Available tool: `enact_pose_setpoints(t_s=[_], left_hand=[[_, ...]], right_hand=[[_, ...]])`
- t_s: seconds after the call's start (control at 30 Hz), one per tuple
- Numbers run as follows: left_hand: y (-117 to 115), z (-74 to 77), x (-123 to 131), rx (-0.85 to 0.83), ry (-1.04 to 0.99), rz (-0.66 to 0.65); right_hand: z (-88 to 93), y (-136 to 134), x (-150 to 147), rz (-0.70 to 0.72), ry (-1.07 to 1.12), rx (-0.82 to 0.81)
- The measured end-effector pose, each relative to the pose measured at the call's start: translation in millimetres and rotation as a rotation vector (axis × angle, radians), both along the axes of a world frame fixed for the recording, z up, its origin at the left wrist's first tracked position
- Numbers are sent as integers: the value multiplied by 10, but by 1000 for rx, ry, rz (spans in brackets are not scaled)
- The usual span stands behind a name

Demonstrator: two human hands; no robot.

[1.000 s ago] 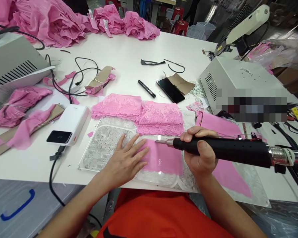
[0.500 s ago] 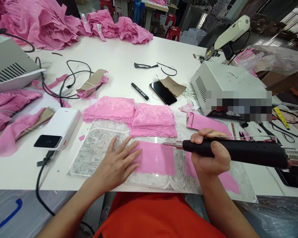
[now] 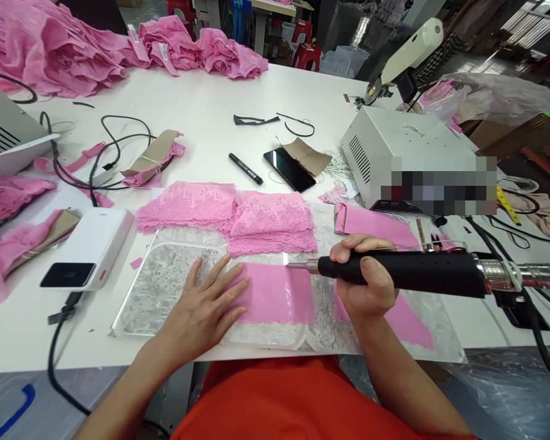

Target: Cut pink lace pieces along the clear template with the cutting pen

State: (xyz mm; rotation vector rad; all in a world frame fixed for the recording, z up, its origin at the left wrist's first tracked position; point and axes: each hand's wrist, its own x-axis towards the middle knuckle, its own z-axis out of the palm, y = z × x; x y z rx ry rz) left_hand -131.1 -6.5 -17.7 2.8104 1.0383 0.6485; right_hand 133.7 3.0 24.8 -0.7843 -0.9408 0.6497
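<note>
My left hand (image 3: 201,308) lies flat with fingers spread over the left edge of a pink fabric piece (image 3: 275,296). Beneath the fabric is a clear, grey-mottled template board (image 3: 151,305). My right hand (image 3: 366,275) is closed around the black handle of a corded hand tool (image 3: 403,271) with a pointed metal tip. That tip points left at the upper edge of the pink piece; whether it touches cannot be made out. Just behind lie two folded stacks of pink lace (image 3: 272,223). Another pink piece (image 3: 407,324) sits partly behind my right forearm.
A white power bank (image 3: 96,244) with a black cable stands at left. Behind lie a marker (image 3: 245,168), a phone (image 3: 288,168) and a cardboard scrap (image 3: 305,156). A grey machine box (image 3: 407,146) stands at right. Pink garments (image 3: 64,49) are heaped at the far left.
The whole view has shifted slightly, so most things appear farther left. Both hands keep nearly the same place on the fabric, and the tool tip stays near its upper edge.
</note>
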Motion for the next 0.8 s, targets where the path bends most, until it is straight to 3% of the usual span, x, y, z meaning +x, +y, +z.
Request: enact_pose_setpoints(t_s=[0.27,0.43,0.57,0.8], left_hand=[[-20,141,98,1,-43,-77],[32,251,339,-16,32,-200],[69,260,536,-50,116,-276],[92,219,702,-63,151,-281]], right_hand=[[98,-103,348,-190,77,-59],[4,-146,371,-161,150,-117],[-27,-124,322,-152,215,-126],[-17,-127,406,-206,234,-50]])
